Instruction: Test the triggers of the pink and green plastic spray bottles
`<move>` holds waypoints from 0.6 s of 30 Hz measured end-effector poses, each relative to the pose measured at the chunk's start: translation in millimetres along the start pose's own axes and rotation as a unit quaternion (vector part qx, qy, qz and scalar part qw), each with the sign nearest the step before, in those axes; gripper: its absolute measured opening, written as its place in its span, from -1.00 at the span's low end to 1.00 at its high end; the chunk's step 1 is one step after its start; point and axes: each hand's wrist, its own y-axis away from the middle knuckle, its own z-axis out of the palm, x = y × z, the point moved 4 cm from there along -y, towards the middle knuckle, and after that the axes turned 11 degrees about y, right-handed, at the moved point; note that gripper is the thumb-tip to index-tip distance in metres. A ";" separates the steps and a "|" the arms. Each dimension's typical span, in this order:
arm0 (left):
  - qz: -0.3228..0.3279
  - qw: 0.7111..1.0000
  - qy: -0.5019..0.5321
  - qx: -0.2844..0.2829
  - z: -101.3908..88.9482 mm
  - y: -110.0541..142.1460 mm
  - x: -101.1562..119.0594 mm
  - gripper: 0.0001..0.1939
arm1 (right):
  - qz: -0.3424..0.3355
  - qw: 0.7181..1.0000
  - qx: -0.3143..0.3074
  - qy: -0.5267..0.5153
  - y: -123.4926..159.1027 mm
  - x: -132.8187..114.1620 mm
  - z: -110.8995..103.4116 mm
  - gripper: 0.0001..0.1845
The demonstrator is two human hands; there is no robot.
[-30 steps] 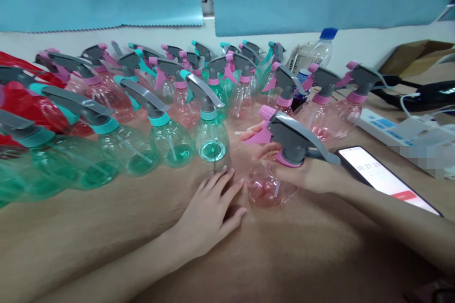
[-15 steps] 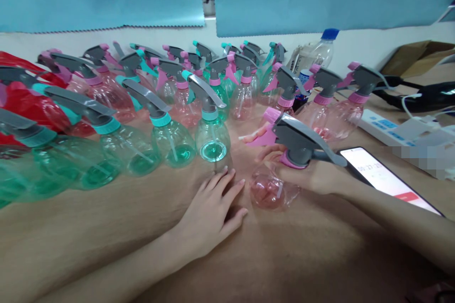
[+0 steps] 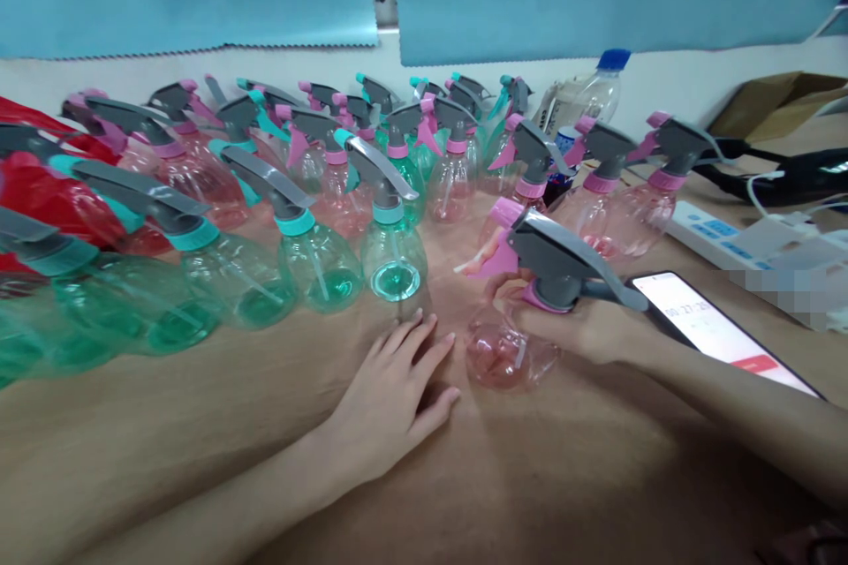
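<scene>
My right hand (image 3: pixel 570 322) is wrapped round a clear pink spray bottle (image 3: pixel 507 353) with a grey trigger head (image 3: pixel 563 260) and a pink nozzle, standing on the brown table (image 3: pixel 265 441). One finger reaches toward the pink trigger. My left hand (image 3: pixel 394 397) lies flat on the table just left of that bottle, fingers spread, holding nothing. A green spray bottle (image 3: pixel 394 252) stands right beyond my left fingertips.
Several green, pink and red spray bottles crowd the table from the far left (image 3: pixel 132 282) to the back middle (image 3: pixel 450 177). A phone (image 3: pixel 715 331) with a lit screen lies at the right. Behind it are a power strip (image 3: pixel 722 238), a water bottle (image 3: pixel 589 97) and a cardboard box (image 3: pixel 775 101).
My right hand's fingers have drawn in a little round the bottle's neck and trigger. My left hand has stayed where it was.
</scene>
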 end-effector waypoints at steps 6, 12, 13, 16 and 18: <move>0.002 1.000 0.001 0.002 0.1 -0.4 -0.7 -0.49 | 0.009 0.999 0.014 0.048 -4.4 -14.3 -8.8 -0.88; 0.004 1.000 0.002 0.003 0.2 -0.3 -0.6 -0.49 | -0.011 0.999 0.036 0.011 -0.3 -7.4 -6.5 -0.88; 0.003 1.000 0.002 0.004 0.3 -0.2 -0.6 -0.50 | -0.011 0.999 0.033 0.010 -0.1 -6.2 -6.1 -0.88; 0.001 1.000 0.004 0.005 0.5 -0.1 -0.7 -0.50 | -0.012 1.000 -0.002 0.010 -1.2 -6.1 -4.4 -0.89; 0.000 1.000 0.003 0.005 0.6 -0.1 -0.9 -0.50 | -0.012 1.000 -0.025 0.004 -2.3 -8.1 -3.9 -0.95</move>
